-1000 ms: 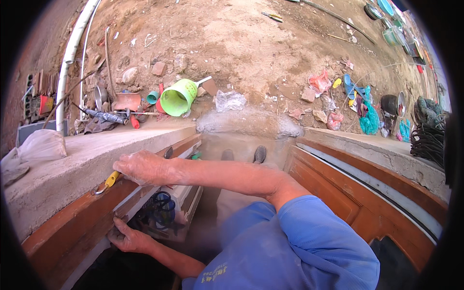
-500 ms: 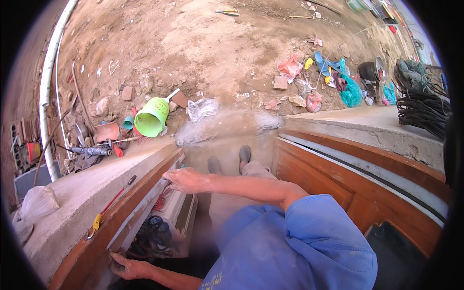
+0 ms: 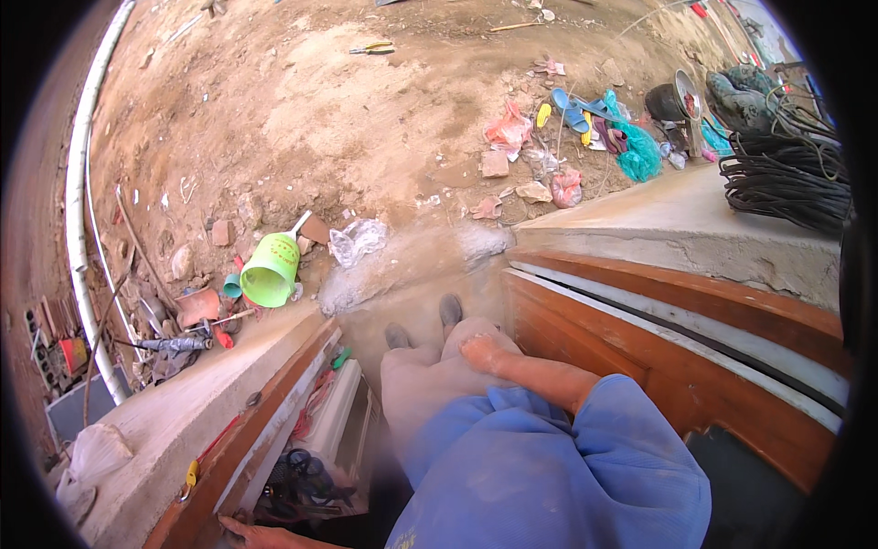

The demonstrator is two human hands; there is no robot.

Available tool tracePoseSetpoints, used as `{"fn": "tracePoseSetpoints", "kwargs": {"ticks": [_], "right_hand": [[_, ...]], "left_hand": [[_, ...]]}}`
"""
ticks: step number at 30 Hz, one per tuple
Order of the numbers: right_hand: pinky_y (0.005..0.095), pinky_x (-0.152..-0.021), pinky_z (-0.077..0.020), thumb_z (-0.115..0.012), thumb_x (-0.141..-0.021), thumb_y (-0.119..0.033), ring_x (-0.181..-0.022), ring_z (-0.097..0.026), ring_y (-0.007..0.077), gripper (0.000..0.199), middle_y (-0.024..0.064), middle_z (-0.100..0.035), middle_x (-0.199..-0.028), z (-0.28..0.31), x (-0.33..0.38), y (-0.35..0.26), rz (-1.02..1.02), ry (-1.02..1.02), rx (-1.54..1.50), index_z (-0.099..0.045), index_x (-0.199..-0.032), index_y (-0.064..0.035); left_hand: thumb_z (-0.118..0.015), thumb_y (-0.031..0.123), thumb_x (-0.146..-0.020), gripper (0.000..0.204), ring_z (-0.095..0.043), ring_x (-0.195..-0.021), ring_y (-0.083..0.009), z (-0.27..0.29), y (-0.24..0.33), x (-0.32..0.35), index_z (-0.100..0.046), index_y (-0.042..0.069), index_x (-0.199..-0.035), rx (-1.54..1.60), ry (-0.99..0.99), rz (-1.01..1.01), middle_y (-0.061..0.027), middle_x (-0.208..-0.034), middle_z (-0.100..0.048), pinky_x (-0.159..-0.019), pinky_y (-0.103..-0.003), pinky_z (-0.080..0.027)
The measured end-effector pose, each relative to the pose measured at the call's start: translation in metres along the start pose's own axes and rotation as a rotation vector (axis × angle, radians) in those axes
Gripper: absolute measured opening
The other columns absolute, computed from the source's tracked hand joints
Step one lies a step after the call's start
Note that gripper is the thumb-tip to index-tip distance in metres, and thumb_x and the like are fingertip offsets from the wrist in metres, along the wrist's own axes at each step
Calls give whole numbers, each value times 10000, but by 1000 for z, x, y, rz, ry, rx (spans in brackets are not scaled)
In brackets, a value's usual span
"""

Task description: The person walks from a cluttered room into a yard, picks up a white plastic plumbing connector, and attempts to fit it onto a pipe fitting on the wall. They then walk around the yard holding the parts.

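At the lower left, my left hand (image 3: 252, 533) reaches to the brown wooden door frame (image 3: 206, 508), its finger stretched out against the pale strip (image 3: 274, 428) along the inner side. Part of that hand is cut off by the picture's edge. My right hand (image 3: 485, 353) rests bent at the wrist on my beige trousers (image 3: 416, 371); its fingertips are hidden, and nothing shows in it. A white plastic crate (image 3: 331, 412) stands beside the frame, holding dark, ring-shaped items (image 3: 306, 478). On the frame lies a red cord (image 3: 219, 441) with a yellow-handled hook (image 3: 192, 474).
A brown panelled door (image 3: 585, 325) stands on the right, below a concrete ledge with coiled black cable (image 3: 791, 178). Outside on the dirt lie a green bucket (image 3: 272, 270), pliers (image 3: 372, 48), blue slippers (image 3: 572, 112), plastic bags and stones. A white pipe (image 3: 78, 201) runs at the left.
My right hand has left the upper end of the frame and come to my thigh. The left hand sits lower in the picture, still at the frame. The view has shifted.
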State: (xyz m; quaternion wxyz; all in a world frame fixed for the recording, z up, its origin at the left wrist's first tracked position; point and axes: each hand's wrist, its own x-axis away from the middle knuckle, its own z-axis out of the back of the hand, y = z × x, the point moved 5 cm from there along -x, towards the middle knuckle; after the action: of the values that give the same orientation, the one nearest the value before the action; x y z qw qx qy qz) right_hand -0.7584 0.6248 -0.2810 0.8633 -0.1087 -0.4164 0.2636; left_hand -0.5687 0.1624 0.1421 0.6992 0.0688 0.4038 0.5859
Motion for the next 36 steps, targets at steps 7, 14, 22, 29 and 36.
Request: {"fn": "tracePoseSetpoints", "kwargs": {"ticks": [7, 14, 22, 29, 36], "right_hand": [[483, -878, -518, -538, -888, -161, -1028, -661, 372, 291, 217, -679, -1077, 23, 9, -11, 15, -51, 54, -631, -1144, -60], [535, -856, -519, -524, -897, -184, -1026, -649, 419, 276, 232, -673, -1077, 42, -26, 2, -32, -105, -120, -625, -1117, -51], [580, -837, -514, -474, -920, -209, -970, -664, 446, 276, 245, -687, -1022, 71, -70, 3, -34, -123, -286, -642, -1068, -48], [579, -892, -496, -551, -894, -304, -1040, -624, 476, 394, 278, -631, -1175, 114, -88, 21, -380, -248, -324, -581, -1181, -36], [571, -929, -481, -618, -877, -360, -1086, -601, 464, 517, 284, -607, -1155, 247, -86, 17, -608, 134, -414, -510, -1230, 3]], "left_hand": [[-554, 332, -1005, 401, -656, -870, -259, -12, -13, 11, -629, -18, -1185, -145, -18, -30, -194, -1116, -643, -729, -381, -563], [-551, 493, -991, 602, -639, -726, -198, -65, -20, 71, -626, -97, -1085, 111, -70, 419, -131, -846, -652, -604, -325, -571], [-465, 602, -982, 590, -624, -670, -230, -208, -67, 180, -555, 21, -1030, 169, -975, 707, -108, -825, -616, -506, -330, -511], [-477, 419, -1019, 521, -615, -983, -233, -283, -62, 207, -603, -63, -1173, 147, -1351, 783, -155, -1096, -658, -830, -370, -501], [-455, 470, -1007, 518, -617, -960, -250, -341, -16, 195, -602, 3, -1176, 94, -1511, 679, -129, -1076, -659, -792, -395, -505]]}}
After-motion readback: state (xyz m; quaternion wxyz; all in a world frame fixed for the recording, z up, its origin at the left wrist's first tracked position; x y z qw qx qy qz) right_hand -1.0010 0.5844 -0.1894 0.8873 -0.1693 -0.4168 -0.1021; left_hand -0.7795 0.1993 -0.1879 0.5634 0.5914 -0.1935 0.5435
